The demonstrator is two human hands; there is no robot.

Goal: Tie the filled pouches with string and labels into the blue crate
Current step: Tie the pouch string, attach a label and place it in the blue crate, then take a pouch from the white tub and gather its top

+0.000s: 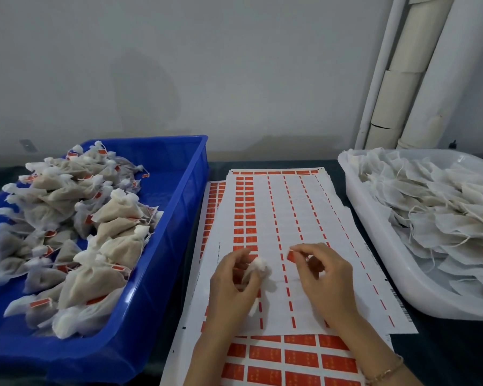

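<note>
My left hand (236,282) grips a small white filled pouch (258,270) by its gathered neck, just above the label sheets (285,218). My right hand (322,274) pinches a small red label (291,255) between thumb and forefinger, a short way right of the pouch. A thin string between pouch and label is too faint to make out. The blue crate (173,218) at the left holds a heap of tied pouches with red labels (95,232).
A white tray (374,240) at the right holds several flat untied pouches (444,207). Sheets of red stickers (290,358) cover the dark table between crate and tray. White pipes (402,79) run up the wall at the back right.
</note>
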